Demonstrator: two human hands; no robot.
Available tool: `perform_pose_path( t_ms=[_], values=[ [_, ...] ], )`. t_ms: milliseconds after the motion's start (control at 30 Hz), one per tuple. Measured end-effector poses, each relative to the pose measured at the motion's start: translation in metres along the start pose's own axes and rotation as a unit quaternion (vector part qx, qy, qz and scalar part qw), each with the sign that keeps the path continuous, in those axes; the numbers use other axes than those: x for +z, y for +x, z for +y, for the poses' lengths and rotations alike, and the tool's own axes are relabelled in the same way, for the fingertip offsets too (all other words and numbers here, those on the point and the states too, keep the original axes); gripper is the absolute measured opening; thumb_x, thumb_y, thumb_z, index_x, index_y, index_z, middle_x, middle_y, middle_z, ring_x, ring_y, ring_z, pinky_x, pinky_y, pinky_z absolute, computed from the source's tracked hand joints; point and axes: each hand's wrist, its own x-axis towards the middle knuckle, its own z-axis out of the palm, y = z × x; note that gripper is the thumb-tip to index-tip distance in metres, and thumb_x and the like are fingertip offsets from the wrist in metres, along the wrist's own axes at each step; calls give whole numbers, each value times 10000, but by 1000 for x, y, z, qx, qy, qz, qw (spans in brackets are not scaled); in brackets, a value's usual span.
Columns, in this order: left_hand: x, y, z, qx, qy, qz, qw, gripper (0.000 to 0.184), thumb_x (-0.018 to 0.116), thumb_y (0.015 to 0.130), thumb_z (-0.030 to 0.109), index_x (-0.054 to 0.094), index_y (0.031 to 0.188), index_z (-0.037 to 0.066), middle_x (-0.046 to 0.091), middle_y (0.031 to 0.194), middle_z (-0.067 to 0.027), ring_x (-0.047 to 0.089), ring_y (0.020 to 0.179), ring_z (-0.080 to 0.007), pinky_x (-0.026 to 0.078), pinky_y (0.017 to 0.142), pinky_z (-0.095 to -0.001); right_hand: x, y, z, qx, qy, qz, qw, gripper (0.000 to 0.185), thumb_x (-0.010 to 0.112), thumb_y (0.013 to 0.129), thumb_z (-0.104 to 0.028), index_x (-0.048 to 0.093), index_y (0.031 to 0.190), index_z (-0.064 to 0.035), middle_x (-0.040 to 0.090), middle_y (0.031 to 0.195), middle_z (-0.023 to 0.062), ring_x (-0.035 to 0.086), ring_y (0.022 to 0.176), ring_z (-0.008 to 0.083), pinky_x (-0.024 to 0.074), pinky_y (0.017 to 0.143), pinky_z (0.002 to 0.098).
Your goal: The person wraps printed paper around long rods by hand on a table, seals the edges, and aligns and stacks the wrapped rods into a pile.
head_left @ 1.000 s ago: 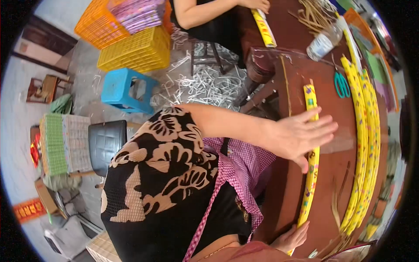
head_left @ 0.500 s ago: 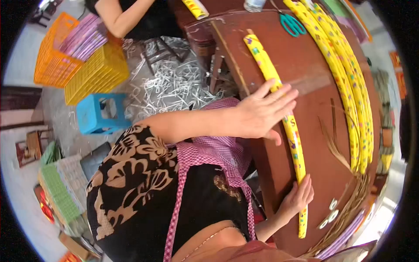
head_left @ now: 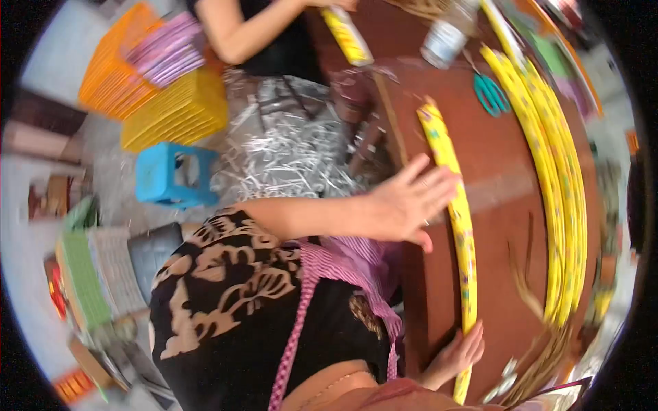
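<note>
A long, thin yellow roll with a small coloured print (head_left: 462, 236) lies lengthwise on the brown table (head_left: 500, 267). My left hand (head_left: 411, 202) is palm down beside its middle, fingers spread, the fingertips at the roll's edge. Nearer to me, my right hand (head_left: 467, 351) rests with its fingers laid over the lower part of the roll. Several similar yellow rolls (head_left: 548, 198) lie together along the table's far side. Thin brown strips (head_left: 524, 281) lie between them and the single roll.
Teal-handled scissors (head_left: 491, 94) and a clear bottle (head_left: 447, 41) are at the table's far end. Another person's arm (head_left: 250, 41) reaches to a yellow roll (head_left: 346, 34). A blue stool (head_left: 175, 175), a yellow crate (head_left: 178, 109) and white scraps (head_left: 288, 151) are on the floor.
The view has shifted and blurred. My left hand has slid off the roll's top towards its near edge. My right hand stays on the roll. The other person's hand now shows.
</note>
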Motion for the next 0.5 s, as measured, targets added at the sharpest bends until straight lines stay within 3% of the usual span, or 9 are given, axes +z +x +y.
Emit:
perform_pose_path(
  t_ms=[67,133,233,333,500],
  values=[
    [1,-2,-6,-31,-1,43,999,1031,542,786,723,479,1349,-139,414,1485,-288,339,1438,-406,186,1176,-608,8,2,10,-33,-14,21,999,465,639,942,-140,570,1388,-28,645,1279,156,582,1098,349,455,977,442],
    [-10,2,-9,-60,-19,33,997,1044,512,816,709,411,1390,-158,311,1553,-303,247,1491,-409,158,1185,-613,17,3,26,-83,11,50,995,453,634,952,-147,574,1383,-22,651,1266,162,603,1066,346,471,958,439],
    [-13,21,-7,-37,-15,71,997,1043,531,801,718,435,1374,-149,308,1550,-306,263,1476,-430,166,1184,-615,21,2,32,-108,11,70,992,446,634,957,-150,578,1381,-24,658,1254,160,618,1041,344,483,944,432],
    [-2,38,-8,0,-20,99,995,1050,548,784,728,448,1367,-139,333,1536,-306,286,1463,-431,183,1179,-617,18,3,23,-79,10,63,995,439,626,960,-135,578,1381,-24,659,1254,160,608,1063,345,477,955,428],
    [1,34,-22,-25,38,49,998,1020,600,762,690,477,1351,-134,404,1482,-315,354,1425,-433,240,1145,-622,7,0,7,-23,-1,21,1000,431,616,958,-118,581,1381,-37,647,1273,158,578,1116,340,462,968,425]
  ],
)
